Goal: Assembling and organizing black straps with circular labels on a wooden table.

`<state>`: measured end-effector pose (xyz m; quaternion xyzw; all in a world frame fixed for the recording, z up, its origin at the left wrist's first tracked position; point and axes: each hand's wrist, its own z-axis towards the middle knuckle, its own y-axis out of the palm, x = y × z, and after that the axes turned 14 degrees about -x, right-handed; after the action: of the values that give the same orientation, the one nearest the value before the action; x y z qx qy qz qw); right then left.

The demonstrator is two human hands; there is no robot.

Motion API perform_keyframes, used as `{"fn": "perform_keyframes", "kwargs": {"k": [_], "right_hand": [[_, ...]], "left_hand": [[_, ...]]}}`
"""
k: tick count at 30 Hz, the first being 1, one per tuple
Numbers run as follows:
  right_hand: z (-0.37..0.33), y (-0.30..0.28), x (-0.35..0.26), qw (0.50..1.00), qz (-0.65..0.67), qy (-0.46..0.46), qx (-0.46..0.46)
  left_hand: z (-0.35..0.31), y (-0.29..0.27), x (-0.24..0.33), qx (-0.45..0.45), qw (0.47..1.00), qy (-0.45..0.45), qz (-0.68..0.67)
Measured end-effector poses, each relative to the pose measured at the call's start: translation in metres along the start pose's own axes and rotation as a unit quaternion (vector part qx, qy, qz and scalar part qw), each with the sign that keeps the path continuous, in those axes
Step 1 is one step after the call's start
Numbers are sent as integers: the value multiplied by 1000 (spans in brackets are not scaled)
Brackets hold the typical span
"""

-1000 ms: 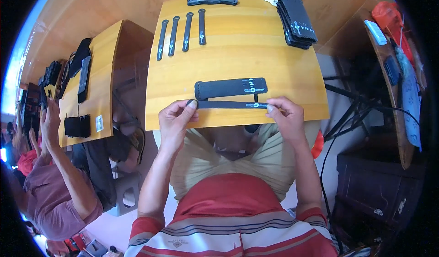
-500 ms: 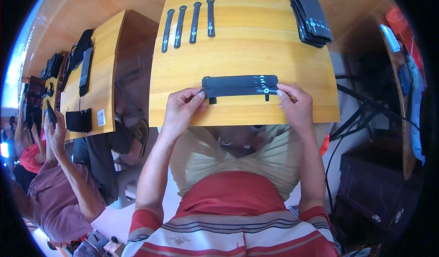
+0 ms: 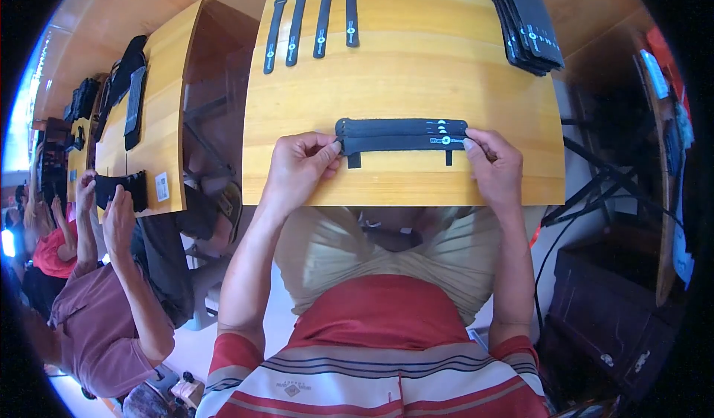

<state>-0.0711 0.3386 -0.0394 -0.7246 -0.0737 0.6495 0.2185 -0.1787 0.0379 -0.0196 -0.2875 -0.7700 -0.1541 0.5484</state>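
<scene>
Near the table's front edge lies an overlapping set of black straps (image 3: 390, 125) with rounded, holed left ends and white print at the right. My left hand (image 3: 303, 166) pinches the left end of the nearest black strap (image 3: 398, 143) between thumb and finger. At its other end, my right hand (image 3: 497, 166) grips the strap the same way. This strap is stretched flat along the near side of the set. Two short black tabs, a left one (image 3: 354, 161) and a right one (image 3: 448, 158), stick out from beneath it.
Several single black straps (image 3: 323, 22) lie apart at the far left of the wooden table (image 3: 416, 83). A thick pile of black straps (image 3: 528, 27) sits at the far right. To the left, a co-worker's hands (image 3: 119, 224) handle a black bundle (image 3: 123, 190) at another table.
The nearest strap has moved up over more of the set, with both hands still at its ends. The view has shifted slightly. The co-worker's hands have come to the black bundle.
</scene>
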Motion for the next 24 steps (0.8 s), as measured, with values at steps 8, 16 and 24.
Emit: {"fn": "perform_keyframes", "kwargs": {"k": [8, 16, 24], "right_hand": [[1, 0, -2, 999, -22, -26, 7], [2, -1, -8, 997, -62, -38, -3], [1, -1, -9, 990, -96, -98, 3]], "left_hand": [[4, -4, 2, -12, 1000, -24, 16], [6, -7, -1, -20, 999, -29, 6], [3, -5, 5, -17, 999, -43, 3]]}}
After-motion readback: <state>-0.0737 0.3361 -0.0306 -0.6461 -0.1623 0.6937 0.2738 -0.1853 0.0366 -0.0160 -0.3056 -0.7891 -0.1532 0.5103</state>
